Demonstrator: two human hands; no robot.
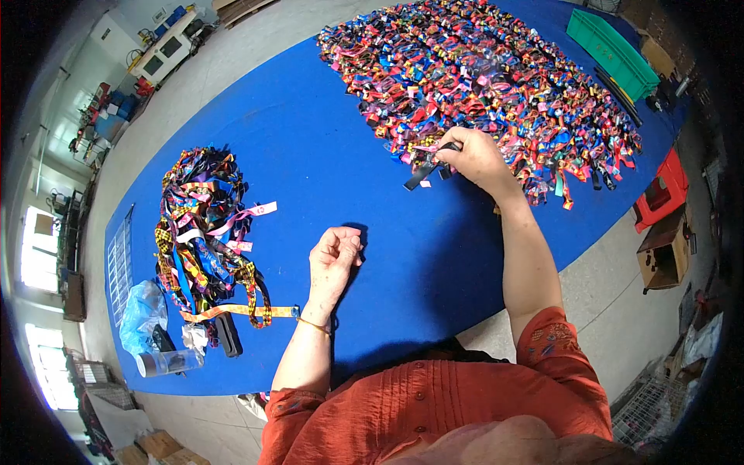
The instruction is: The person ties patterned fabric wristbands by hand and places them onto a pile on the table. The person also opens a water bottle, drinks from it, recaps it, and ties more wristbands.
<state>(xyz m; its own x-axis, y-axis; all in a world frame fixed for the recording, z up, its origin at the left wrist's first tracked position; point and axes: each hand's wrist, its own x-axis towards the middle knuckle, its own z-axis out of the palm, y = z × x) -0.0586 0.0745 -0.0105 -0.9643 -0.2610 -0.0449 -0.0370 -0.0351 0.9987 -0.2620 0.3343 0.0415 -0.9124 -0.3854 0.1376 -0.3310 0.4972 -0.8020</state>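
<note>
My right hand (474, 159) is closed in a pinch on a black strap (422, 175) at the near edge of a large spread of small, multicoloured fabric loops (465, 85). The strap's end hangs over the blue cloth. My left hand (335, 260) rests over the middle of the blue table cover (395, 279), its fingers curled in, with nothing visible in them. To its left lies a heap of long patterned straps (205, 232) in yellow, black, pink and blue. One orange strap (240, 310) reaches from this heap to my left wrist.
At the left edge of the table are a clear bottle (170, 363), a blue plastic bag (144, 314) and a black case (229, 335). A green crate (612, 54) stands at the far right. Beside the table are a red stool (663, 190) and a cardboard box (663, 252).
</note>
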